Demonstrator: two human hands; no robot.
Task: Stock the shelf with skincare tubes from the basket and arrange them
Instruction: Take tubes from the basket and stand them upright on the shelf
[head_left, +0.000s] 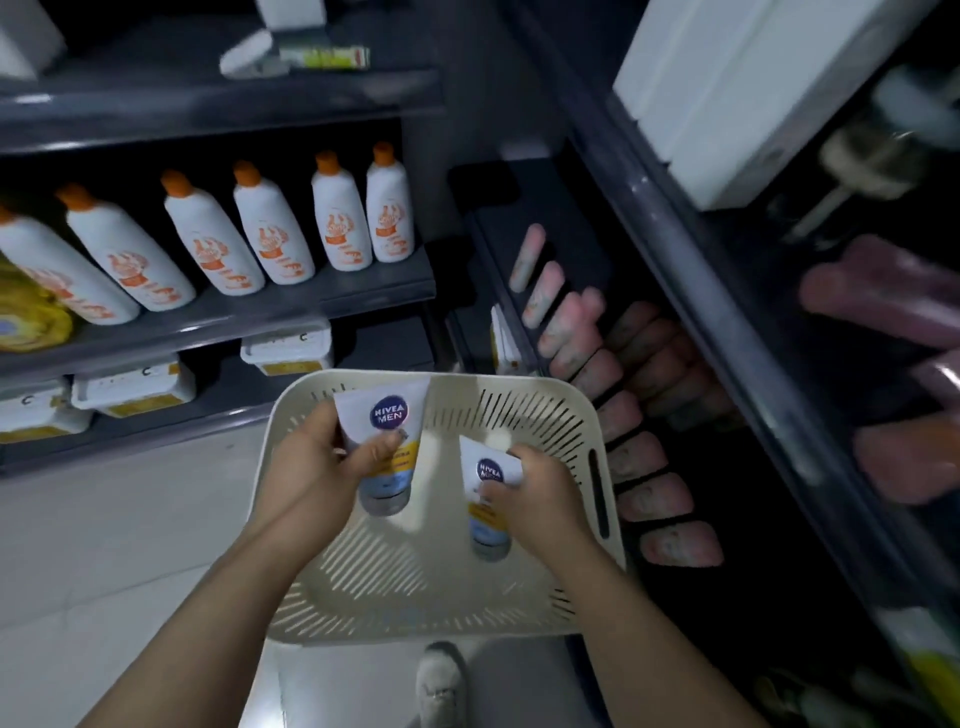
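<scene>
A cream slotted basket (550, 410) sits on the floor below me. My left hand (317, 467) grips a white tube with a blue round logo (387, 415), cap end pointing toward me, above the basket's left side. My right hand (535, 488) pinches a second, matching tube (488, 473) over the basket's right side, its cap end hanging down. The dark shelf (675, 291) on the right holds rows of pink tubes (660, 499), blurred.
On the left shelf (311, 301) stand several white bottles with orange caps (270, 234); white tubs (132, 387) sit on the level below. White boxes (737, 93) fill the upper right shelf. A grey shoe (441, 686) shows on the pale tiled floor.
</scene>
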